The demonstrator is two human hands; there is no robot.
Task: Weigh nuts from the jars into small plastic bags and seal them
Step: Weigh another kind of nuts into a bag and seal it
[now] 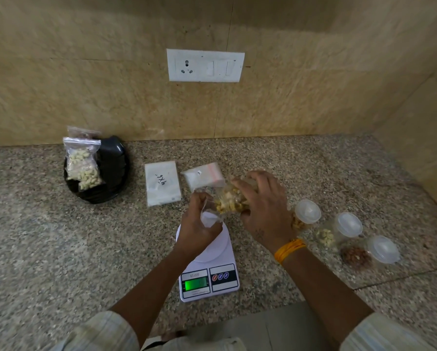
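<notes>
right hand (264,211) fingers curl round tipped clear jar (233,198) of yellow nuts. left hand (198,224) fingers pinch thin crinkly bag (208,215) mouth, above white scale (208,269) on speckled tabletop (60,249).

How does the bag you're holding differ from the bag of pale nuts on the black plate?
The held bag is up in the air above the scale, gripped by the left hand and right hand; the plate bag rests untouched on the black plate. The held bag's nuts look yellower, the plate bag's paler. Both are small clear plastic bags holding nuts.
</notes>
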